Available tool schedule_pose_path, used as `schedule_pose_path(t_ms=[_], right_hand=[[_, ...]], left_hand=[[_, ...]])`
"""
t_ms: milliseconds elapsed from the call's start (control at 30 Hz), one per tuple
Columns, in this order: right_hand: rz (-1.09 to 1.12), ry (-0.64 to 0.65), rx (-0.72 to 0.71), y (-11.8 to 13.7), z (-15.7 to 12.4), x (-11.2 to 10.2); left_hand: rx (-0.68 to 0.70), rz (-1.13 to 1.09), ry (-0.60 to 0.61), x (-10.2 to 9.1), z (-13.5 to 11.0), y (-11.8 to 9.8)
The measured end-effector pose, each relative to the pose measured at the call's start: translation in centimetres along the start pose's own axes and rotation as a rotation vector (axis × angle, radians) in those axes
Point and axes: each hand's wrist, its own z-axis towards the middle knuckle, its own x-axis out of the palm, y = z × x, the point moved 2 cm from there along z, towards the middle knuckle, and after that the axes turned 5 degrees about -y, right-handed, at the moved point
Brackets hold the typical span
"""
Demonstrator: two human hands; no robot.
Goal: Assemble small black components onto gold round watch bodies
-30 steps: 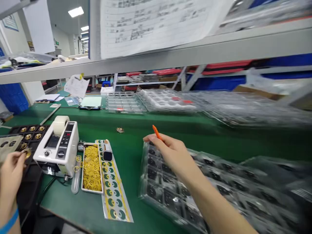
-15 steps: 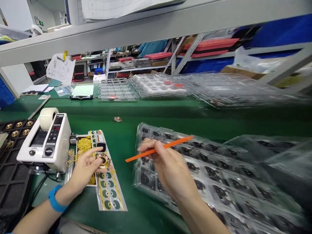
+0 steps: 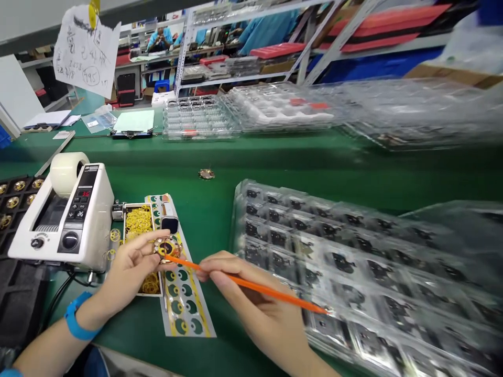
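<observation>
Between the thumb and fingers of my left hand [image 3: 131, 264] is a round gold-rimmed part [image 3: 168, 248] with a yellow ring and a dark centre. My right hand [image 3: 259, 309] pinches a thin orange stick [image 3: 259, 287]. The stick's left tip reaches the face of the round part; whether it presses on it I cannot tell. Beneath the left hand lie a sheet of green and yellow stickers [image 3: 184, 301] and a white box [image 3: 160, 285] holding yellow rings [image 3: 139, 222]. A small dark-screened piece [image 3: 170, 224] rests on the sheet, just above the round part.
On the left stands a white tape dispenser [image 3: 65, 209] beside a black tray [image 3: 19, 298] of gold round parts. Clear plastic trays [image 3: 243, 230] with dark parts fill the right. Another round part [image 3: 206, 174] lies on the green table [image 3: 157, 178]. More clear trays [image 3: 200, 118] sit at the back.
My right hand has moved down and left and turned the orange stick, bringing its tip to the round part. My left hand still holds that part. The view has tilted downward.
</observation>
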Motion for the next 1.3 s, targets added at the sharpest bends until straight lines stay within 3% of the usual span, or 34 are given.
schedule_pose_path(t_ms=[167,400,500,633,767,867,1000,1067,1167,1300], right_hand=[[0.031,0.050,-0.049,-0.2,0.3,-0.2],[-0.130,0.302,-0.493,0.2,0.4,0.0],[-0.179,0.285,-0.504,0.3,0.2,-0.1],[-0.223,0.075,-0.348,0.4,0.0,-0.4],[-0.248,-0.070,-0.315,0.2,-0.3,-0.1],[-0.313,-0.007,-0.392,-0.1,-0.5,0.3],[-0.473,0.143,-0.701,-0.7,-1.2,0.6],[-0.507,0.177,-0.753,-0.7,-1.4,0.6],[-0.434,0.139,-0.587,-0.3,-1.1,0.1],[-0.166,-0.113,-0.254,0.0,-0.5,-0.7]], left_hand=[[-0.006,-0.026,0.035,0.0,-0.1,-0.3],[-0.061,-0.068,-0.051,-0.4,0.3,-0.1],[-0.074,-0.049,-0.062,-0.4,0.3,0.2],[-0.079,-0.055,0.000,0.1,0.0,0.6],[-0.098,-0.061,0.035,0.6,-0.1,0.8],[-0.105,-0.070,0.011,0.7,0.0,1.1],[-0.128,-0.083,-0.047,0.7,0.2,1.5],[-0.139,-0.112,-0.064,0.7,0.3,1.6],[-0.147,-0.164,-0.058,0.7,0.4,1.6],[-0.143,-0.136,-0.032,0.7,0.4,1.4]])
